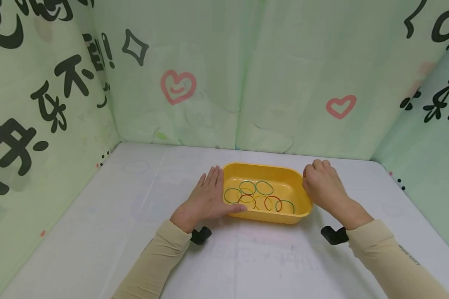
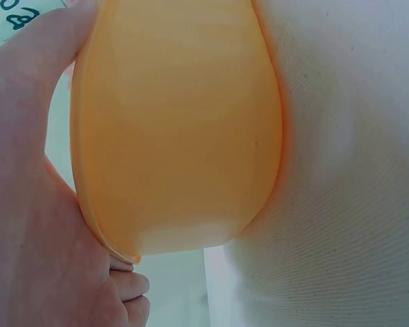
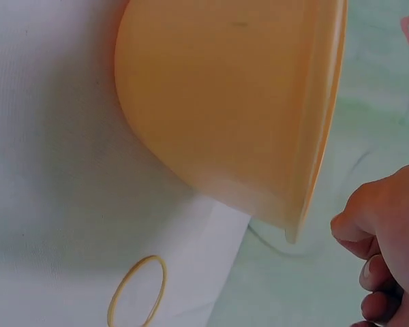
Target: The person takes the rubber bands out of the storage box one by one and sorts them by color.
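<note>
A yellow plastic basin (image 1: 269, 216) sits on the table, with several thin green, yellow and red rubber bands (image 1: 294, 208) lying inside it. My left hand (image 1: 209, 198) rests flat against its left end, fingers straight and thumb lying along the front rim. At the right end, my right hand (image 1: 326, 185) is curled beside the rim. The right wrist view shows its fingers (image 3: 375, 272) bent, a little apart from the basin, with nothing visible in them. A yellow rubber band (image 3: 165, 278) lies outside the basin on the table in that view; in the head view it is not visible.
The white table (image 1: 142, 249) ends at a pale green curtain (image 1: 284, 74) behind and at both sides, printed with hearts and black characters. Black wrist devices (image 1: 334, 235) stick out below both hands.
</note>
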Available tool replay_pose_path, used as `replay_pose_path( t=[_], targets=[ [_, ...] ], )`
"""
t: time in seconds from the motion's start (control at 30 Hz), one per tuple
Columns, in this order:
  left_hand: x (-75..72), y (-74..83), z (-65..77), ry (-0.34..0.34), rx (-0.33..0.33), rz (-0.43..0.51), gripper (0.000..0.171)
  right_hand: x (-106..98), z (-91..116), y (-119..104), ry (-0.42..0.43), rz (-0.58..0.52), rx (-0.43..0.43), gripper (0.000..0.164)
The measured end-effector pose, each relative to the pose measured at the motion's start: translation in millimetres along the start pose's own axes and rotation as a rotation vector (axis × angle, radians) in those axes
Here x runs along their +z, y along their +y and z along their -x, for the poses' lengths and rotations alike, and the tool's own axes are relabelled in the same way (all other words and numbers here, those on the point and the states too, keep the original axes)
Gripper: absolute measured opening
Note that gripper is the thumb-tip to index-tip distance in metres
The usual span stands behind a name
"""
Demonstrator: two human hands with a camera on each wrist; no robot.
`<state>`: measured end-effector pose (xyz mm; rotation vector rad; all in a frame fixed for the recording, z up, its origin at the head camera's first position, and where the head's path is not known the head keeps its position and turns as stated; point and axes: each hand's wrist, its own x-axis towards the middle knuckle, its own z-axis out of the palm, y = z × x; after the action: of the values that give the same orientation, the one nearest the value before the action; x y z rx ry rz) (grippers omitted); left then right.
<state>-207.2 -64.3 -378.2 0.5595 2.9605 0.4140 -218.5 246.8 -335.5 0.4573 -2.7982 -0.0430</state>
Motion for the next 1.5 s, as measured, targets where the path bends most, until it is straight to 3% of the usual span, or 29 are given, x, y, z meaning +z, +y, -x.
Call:
replay_pose_path(
  t=[0.73,1.27,1.5],
  targets=[
    [-0.4,-1.2,1.1,-0.008,-0.002,0.018,0.128,18,-16,-36,0.021,-0.049,-0.055,0.011],
    [-0.2,0.2,-0.1,-0.009,-0.013,0.001,0.129,34,-20,-43,0.043,-0.056,-0.085,0.016],
    [1.5,-1.1,-0.7,-0.002,-0.011,0.011,0.128,39,-22,-44,0.011,-0.065,-0.053,0.02]
  ],
)
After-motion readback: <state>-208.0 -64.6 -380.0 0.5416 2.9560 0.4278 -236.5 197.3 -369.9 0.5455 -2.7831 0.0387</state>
